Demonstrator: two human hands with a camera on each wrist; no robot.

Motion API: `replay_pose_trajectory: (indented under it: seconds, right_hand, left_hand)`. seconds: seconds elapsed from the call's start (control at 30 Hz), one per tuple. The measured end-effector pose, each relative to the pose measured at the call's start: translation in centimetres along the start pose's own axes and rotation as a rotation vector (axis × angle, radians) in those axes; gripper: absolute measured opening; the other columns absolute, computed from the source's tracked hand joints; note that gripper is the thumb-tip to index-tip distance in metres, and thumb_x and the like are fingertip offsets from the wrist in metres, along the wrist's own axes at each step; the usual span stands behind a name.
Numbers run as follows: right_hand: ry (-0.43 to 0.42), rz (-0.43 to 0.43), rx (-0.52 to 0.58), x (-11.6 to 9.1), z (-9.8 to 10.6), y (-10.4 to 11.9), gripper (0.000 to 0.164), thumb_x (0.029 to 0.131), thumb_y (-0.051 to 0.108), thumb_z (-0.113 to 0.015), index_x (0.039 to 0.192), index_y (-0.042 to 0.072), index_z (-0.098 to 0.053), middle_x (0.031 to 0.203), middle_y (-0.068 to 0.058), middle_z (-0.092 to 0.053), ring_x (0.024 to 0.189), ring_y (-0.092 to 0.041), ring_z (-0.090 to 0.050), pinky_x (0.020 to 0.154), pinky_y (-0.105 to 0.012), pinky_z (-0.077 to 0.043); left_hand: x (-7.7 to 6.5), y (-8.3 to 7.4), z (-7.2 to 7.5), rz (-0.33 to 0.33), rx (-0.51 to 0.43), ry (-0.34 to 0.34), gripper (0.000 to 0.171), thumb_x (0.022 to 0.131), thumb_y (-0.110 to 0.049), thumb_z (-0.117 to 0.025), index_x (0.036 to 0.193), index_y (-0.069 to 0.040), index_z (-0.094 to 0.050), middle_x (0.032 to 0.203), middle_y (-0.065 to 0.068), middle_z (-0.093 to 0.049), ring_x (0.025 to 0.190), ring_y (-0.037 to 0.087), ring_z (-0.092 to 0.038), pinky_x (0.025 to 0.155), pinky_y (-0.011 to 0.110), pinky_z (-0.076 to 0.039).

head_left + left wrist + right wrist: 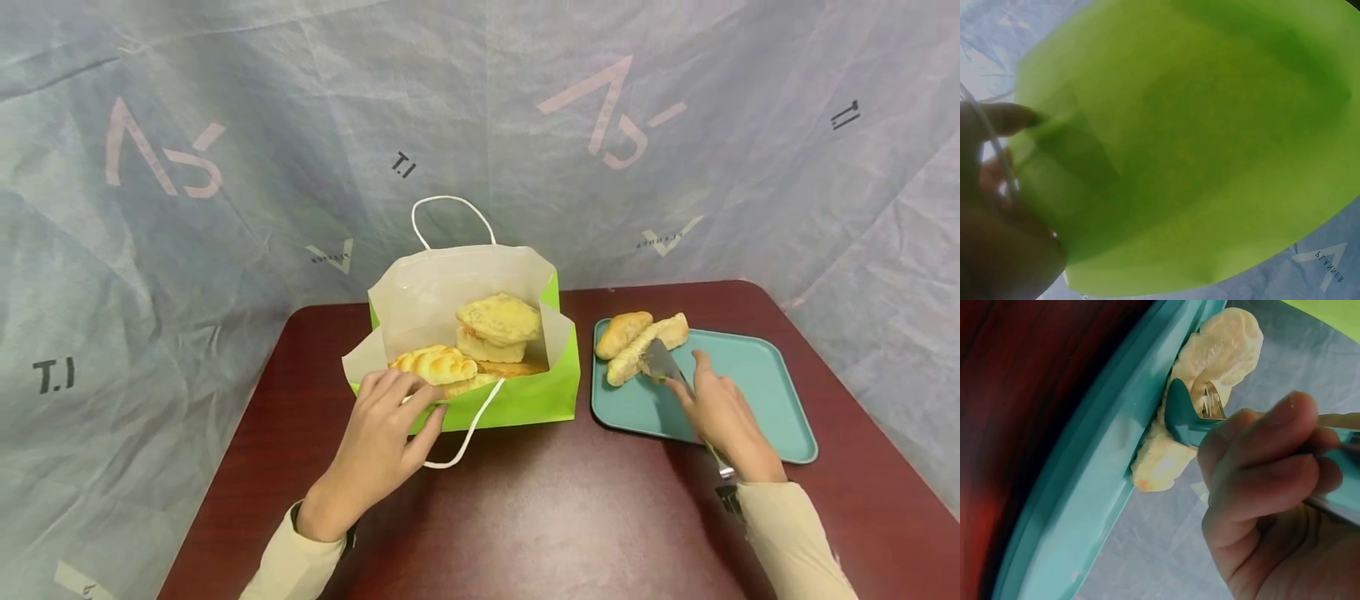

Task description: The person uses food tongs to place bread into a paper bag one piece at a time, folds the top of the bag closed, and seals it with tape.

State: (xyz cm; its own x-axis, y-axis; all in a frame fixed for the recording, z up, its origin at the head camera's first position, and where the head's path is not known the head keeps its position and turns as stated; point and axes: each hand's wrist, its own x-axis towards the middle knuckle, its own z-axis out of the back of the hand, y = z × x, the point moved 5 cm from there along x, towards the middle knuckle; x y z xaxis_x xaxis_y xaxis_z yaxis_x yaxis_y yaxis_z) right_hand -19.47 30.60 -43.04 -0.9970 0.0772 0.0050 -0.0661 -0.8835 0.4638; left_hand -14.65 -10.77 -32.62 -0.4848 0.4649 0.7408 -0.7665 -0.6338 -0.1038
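Observation:
My left hand pinches the front rim of a green paper bag with a white inside. In the left wrist view, the thumb and fingers are at the edge of the green paper. Metal tongs are held in my right hand, fingers curled round the handle. Their shiny tips are at the middle of a long pale bread roll on a teal tray. A second, browner roll lies right beside it.
Inside the bag are a braided bun, a yellow-topped round bun and other bread pieces. White cord handles stick out at back and front. Everything stands on a dark red table, with a grey sheet hanging behind.

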Motion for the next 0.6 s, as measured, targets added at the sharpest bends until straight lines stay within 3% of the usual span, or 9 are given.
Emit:
replay_pose_trajectory:
  seconds: [0.23, 0.4, 0.6]
  right_hand:
    - [-0.087, 0.062, -0.003, -0.7, 0.4, -0.5, 0.074, 0.092, 0.044, -0.038, 0.143, 0.005, -0.002, 0.045, -0.002, -0.048, 0.034, -0.015, -0.044, 0.043, -0.031, -0.036]
    - [-0.151, 0.065, -0.043, -1.2, 1.3, -0.8, 0.071, 0.093, 0.042, -0.039, 0.143, 0.003, -0.006, 0.05, -0.004, -0.047, 0.042, -0.017, -0.044, 0.048, -0.037, -0.038]
    - [-0.138, 0.057, -0.038, -1.8, 1.2, -1.1, 0.07, 0.093, 0.044, -0.038, 0.144, 0.008, -0.005, 0.046, -0.001, -0.048, 0.034, -0.012, -0.046, 0.055, -0.042, -0.042]
  left_hand:
    - [-0.1, 0.0, -0.1, 0.003, -0.003, 0.005, 0.007, 0.08, -0.017, -0.057, 0.082, -0.017, -0.064, 0.079, -0.005, -0.054, 0.075, 0.015, -0.048, 0.075, 0.037, -0.032]
    - [0.0, 0.0, -0.2, -0.001, -0.005, -0.003, 0.007, 0.08, -0.017, -0.057, 0.082, -0.016, -0.064, 0.079, -0.004, -0.054, 0.076, 0.016, -0.049, 0.076, 0.037, -0.032]
    - [0.1, 0.1, -0.2, -0.001, -0.003, -0.018, 0.007, 0.081, -0.018, -0.057, 0.082, -0.015, -0.063, 0.08, -0.002, -0.055, 0.078, 0.018, -0.05, 0.076, 0.038, -0.032]
